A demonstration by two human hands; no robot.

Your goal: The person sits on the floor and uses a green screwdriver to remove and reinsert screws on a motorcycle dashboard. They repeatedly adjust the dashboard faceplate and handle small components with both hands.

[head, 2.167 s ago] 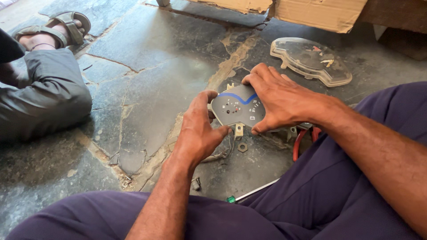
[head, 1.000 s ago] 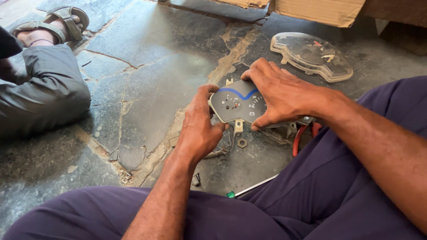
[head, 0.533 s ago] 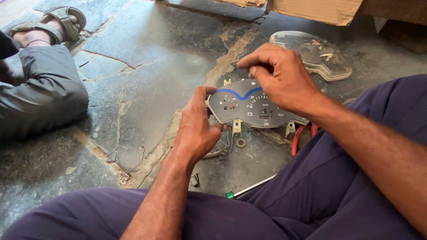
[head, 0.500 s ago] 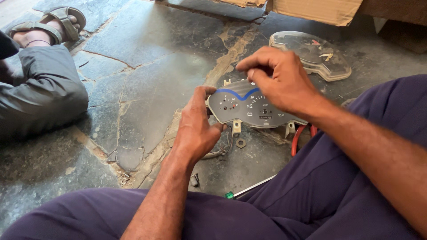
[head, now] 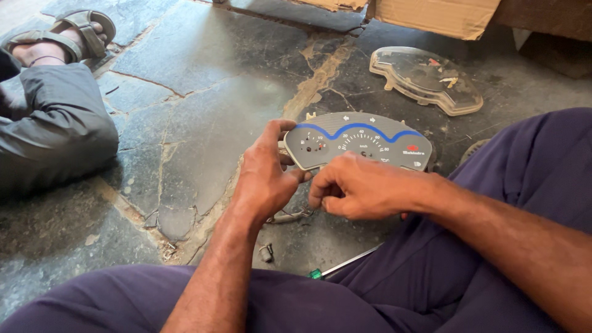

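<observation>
Seated on the stone floor (head: 203, 92), a person's left hand (head: 266, 176) pinches the grey gauge cluster (head: 357, 140) by its left edge, now face-up, as the right hand (head: 364, 188), moved from above, curls its fingers (head: 320, 191) beneath, near the clear cover (head: 425, 79).

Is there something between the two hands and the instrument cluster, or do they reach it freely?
Nothing visible is in the way. The left hand already grips the left end of the instrument cluster, and the right hand is at its lower edge, with no object between them.
</observation>
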